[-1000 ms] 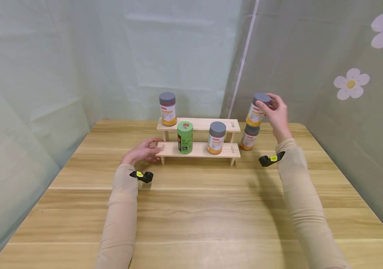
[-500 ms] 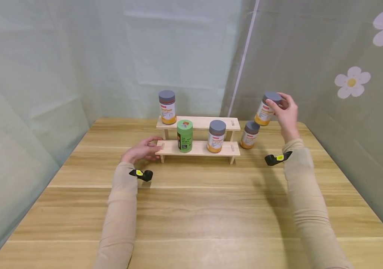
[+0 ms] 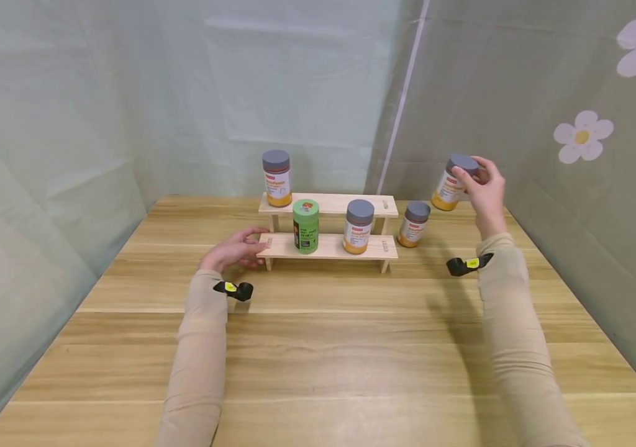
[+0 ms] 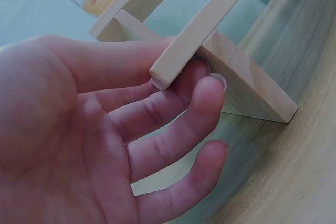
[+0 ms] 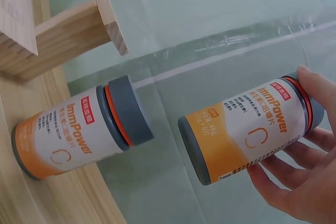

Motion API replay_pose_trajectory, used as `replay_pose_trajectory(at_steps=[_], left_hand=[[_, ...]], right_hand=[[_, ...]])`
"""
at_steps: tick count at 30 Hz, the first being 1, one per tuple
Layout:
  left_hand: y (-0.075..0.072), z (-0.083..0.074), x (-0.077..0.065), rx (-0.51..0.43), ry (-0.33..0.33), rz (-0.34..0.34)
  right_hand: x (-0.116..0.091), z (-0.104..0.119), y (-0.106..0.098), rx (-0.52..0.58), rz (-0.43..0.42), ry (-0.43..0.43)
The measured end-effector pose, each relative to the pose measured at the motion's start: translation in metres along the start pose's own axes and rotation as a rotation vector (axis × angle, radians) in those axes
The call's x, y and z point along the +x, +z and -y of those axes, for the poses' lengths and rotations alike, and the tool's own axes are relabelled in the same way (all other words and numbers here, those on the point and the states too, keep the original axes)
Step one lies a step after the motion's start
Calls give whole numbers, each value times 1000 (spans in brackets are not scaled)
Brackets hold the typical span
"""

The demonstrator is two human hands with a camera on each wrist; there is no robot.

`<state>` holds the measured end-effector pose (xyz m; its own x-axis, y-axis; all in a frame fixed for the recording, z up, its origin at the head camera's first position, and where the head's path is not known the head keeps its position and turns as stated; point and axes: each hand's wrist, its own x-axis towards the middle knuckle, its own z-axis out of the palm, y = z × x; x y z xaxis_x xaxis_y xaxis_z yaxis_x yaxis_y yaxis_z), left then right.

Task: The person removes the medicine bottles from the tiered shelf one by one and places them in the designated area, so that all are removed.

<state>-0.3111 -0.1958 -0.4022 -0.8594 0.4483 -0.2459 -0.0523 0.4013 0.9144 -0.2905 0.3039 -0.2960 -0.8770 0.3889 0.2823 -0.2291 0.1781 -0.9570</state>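
Note:
My right hand (image 3: 488,191) holds a vitamin bottle (image 3: 449,191) by its grey lid, thumb on the near side. The right wrist view shows this bottle (image 5: 236,135) tilted, with its orange base off the table. Left of it, a matching vitamin bottle (image 3: 412,230) stands upright on the table. My left hand (image 3: 234,249) grips the left end of the lower board of a two-tier wooden rack (image 3: 330,245), its fingers curled beneath the board (image 4: 205,27). On that tier stand a green canister (image 3: 305,233) and another vitamin bottle (image 3: 358,233).
One more vitamin bottle (image 3: 277,186) stands at the left end of the rack's upper tier. The wooden table (image 3: 318,360) stretches forward of the rack. Pale curtains (image 3: 295,81) hang close behind it, and a flowered curtain (image 3: 583,138) hangs at the right.
My right hand has carried its bottle to the right, from over the bottle standing on the table to beside it. My left hand stays at the rack's end.

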Motion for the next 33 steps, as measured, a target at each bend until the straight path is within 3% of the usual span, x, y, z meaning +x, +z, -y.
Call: replay_pose_trajectory(at_steps=[20,33], left_hand=[[0,1,-1,-9,6,1],[2,-2,0,-46,0,-1]], right_hand=[[-1,-14,-11,35,-7,6],[-1,-26,-17,-35,28,59]])
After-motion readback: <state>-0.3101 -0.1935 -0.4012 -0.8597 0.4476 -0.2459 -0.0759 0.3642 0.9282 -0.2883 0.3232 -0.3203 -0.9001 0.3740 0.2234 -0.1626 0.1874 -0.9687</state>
